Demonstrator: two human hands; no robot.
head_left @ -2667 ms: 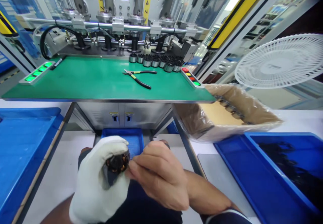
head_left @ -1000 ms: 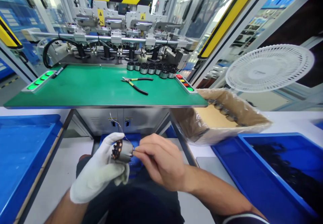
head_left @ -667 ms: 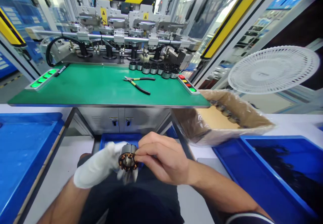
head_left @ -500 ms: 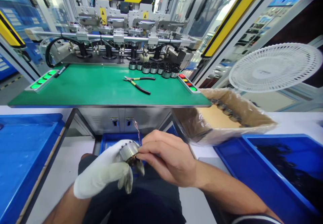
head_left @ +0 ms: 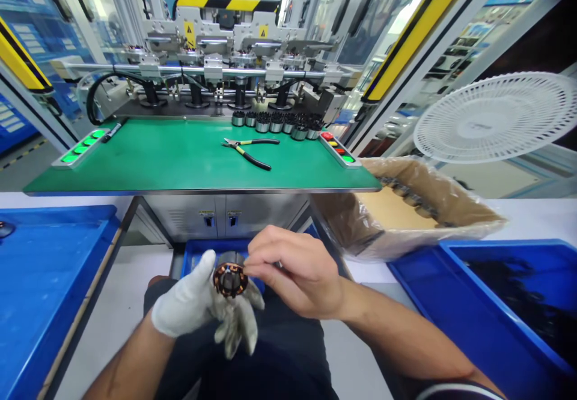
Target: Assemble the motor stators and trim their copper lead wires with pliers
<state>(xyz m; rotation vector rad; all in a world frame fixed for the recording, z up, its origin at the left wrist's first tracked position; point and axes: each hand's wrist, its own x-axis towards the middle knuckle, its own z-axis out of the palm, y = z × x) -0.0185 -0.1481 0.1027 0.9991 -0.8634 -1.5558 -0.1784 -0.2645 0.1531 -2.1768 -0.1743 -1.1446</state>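
Observation:
My left hand (head_left: 202,307), in a white glove, holds a small round motor stator (head_left: 230,278) with copper windings, its open end turned toward me. My bare right hand (head_left: 295,271) pinches at the stator's upper right edge with thumb and fingertips. Both hands hover over my lap, just in front of a small blue tray (head_left: 198,254) under the bench. What the right fingertips grip is too small to make out.
A green bench mat (head_left: 180,160) carries cutting pliers (head_left: 247,149) and a row of stators (head_left: 279,124) before the machine (head_left: 225,45). Blue bins sit at left (head_left: 45,268) and right (head_left: 496,304). A plastic-lined cardboard box (head_left: 406,208) and a white fan (head_left: 496,118) stand right.
The stator has been turned in my left hand so its winding face points at me. Both hands rose slightly, and the thin wire seen sticking up earlier no longer shows.

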